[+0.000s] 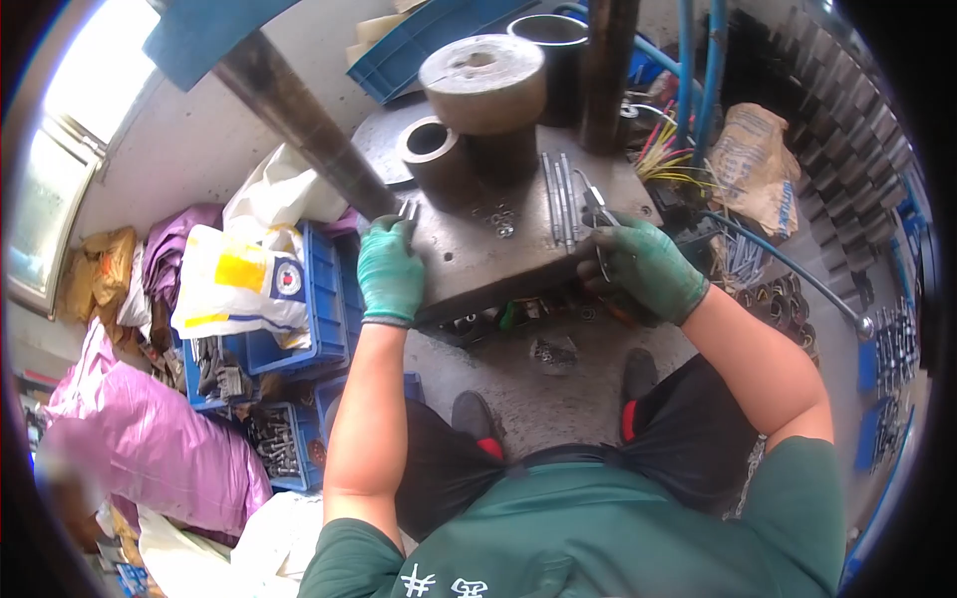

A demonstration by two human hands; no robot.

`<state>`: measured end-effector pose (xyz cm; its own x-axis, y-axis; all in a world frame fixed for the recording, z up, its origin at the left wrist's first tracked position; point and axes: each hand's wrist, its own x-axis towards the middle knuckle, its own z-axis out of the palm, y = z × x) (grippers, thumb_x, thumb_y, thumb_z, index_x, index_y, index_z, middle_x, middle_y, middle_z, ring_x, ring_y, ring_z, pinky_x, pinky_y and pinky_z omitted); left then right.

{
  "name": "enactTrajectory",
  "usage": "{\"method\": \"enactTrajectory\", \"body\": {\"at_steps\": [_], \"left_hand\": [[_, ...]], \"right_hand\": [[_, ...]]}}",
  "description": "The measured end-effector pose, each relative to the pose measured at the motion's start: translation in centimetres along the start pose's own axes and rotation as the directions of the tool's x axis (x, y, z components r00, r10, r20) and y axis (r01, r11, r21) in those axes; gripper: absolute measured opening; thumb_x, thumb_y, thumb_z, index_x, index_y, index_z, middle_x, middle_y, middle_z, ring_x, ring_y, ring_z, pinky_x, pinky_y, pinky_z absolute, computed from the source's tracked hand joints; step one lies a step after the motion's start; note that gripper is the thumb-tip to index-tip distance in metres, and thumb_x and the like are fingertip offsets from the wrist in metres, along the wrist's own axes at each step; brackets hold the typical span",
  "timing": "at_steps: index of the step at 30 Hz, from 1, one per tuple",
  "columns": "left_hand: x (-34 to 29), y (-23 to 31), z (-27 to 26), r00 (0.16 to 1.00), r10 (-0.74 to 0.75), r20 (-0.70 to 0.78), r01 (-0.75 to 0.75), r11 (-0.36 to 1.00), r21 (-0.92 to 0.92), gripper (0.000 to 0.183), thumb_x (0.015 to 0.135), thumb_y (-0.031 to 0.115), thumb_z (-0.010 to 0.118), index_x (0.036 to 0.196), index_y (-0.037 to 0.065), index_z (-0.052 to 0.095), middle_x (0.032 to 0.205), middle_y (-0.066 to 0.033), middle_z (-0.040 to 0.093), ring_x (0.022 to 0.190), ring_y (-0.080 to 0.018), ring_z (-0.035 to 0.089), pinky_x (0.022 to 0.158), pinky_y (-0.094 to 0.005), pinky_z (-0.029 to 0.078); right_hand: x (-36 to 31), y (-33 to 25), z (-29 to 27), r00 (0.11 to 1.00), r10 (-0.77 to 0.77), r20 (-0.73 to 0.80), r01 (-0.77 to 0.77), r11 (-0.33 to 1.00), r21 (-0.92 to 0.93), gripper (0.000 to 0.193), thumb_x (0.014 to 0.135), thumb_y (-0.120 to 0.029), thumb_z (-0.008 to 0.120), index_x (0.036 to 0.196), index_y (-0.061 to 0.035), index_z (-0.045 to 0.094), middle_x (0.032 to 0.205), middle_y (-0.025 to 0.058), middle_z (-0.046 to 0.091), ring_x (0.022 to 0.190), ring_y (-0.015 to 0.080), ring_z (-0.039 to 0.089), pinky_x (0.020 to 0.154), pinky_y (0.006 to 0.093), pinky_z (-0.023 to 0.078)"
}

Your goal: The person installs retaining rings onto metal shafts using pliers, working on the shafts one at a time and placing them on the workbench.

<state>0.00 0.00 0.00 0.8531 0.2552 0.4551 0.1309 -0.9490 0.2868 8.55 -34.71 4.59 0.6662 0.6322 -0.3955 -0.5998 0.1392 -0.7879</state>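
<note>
My left hand, in a green glove, is curled at the left edge of the steel press table. Short bright metal pins stick out at its fingertips. Over the table's right side, my gloved right hand is closed around a slim metal tool with a bent tip; the palm hides much of it. Just left of that tool, long metal rods lie side by side. Several small metal rings are gathered mid-table, before a thick round steel block and an upright steel sleeve.
Steel columns rise at the table's back corners. Blue crates with metal parts and a pink sack stand at left. To the right are blue hoses, coloured wires and a brown paper sack.
</note>
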Motion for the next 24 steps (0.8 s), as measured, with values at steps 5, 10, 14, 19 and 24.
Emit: {"method": "enactTrajectory", "body": {"at_steps": [5,10,14,19,24], "left_hand": [[-0.5,0.4,1.9,0.947,0.256,-0.192,-0.305,0.904,-0.299,0.045,0.078,-0.02,0.049,0.112,0.001,0.071,0.118,-0.0181,0.07,0.108,-0.0353,0.07,0.094,-0.0381,0.058],[-0.5,4.0,4.2,0.958,0.285,0.003,-0.272,0.917,-0.293,0.023,0.089,0.003,0.062,0.109,0.0,0.07,0.119,-0.0229,0.069,0.11,-0.0446,0.063,0.099,-0.0501,0.05],[-0.7,-0.4,5.6,0.987,0.157,-0.017,-0.154,0.928,-0.338,0.032,0.094,0.002,0.066,0.125,-0.004,0.07,0.119,-0.0229,0.071,0.112,-0.0393,0.066,0.101,-0.0451,0.052],[0.4,-2.9,6.5,0.977,0.209,-0.037,-0.212,0.96,-0.182,0.035,0.101,0.013,0.069,0.131,-0.005,0.067,0.131,-0.0241,0.07,0.119,-0.0373,0.068,0.108,-0.0428,0.05],[1.7,-4.1,8.4,0.958,0.284,0.035,-0.286,0.953,0.103,0.041,0.106,0.024,0.061,0.137,-0.002,0.066,0.141,-0.0237,0.065,0.132,-0.0411,0.061,0.117,-0.0455,0.045]], "right_hand": [[-1.2,-2.0,0.0,0.982,-0.177,-0.068,0.177,0.984,-0.011,0.024,0.102,-0.017,0.064,0.124,-0.0073,0.059,0.109,0.0094,0.069,0.091,0.0214,0.072,0.081,0.0393,0.062],[-0.2,-2.0,-4.2,0.938,-0.281,-0.203,0.292,0.956,0.027,0.016,0.096,-0.005,0.066,0.111,-0.0007,0.071,0.094,0.0112,0.071,0.087,0.0268,0.074,0.082,0.0391,0.061],[1.2,-1.8,-2.4,0.878,-0.452,-0.157,0.413,0.882,-0.227,0.019,0.09,-0.013,0.073,0.107,-0.0052,0.07,0.086,0.006,0.063,0.069,0.017,0.06,0.059,0.035,0.05],[-1.5,-3.6,-1.7,0.871,-0.468,-0.15,0.453,0.883,-0.123,0.045,0.09,-0.015,0.068,0.13,0.0044,0.061,0.093,0.0107,0.067,0.071,0.0171,0.064,0.06,0.0341,0.057],[-1.8,-3.6,-3.0,0.849,-0.493,-0.191,0.454,0.864,-0.217,0.052,0.085,-0.008,0.073,0.134,0.0034,0.059,0.091,0.0105,0.069,0.063,0.018,0.065,0.055,0.0338,0.056]]}}
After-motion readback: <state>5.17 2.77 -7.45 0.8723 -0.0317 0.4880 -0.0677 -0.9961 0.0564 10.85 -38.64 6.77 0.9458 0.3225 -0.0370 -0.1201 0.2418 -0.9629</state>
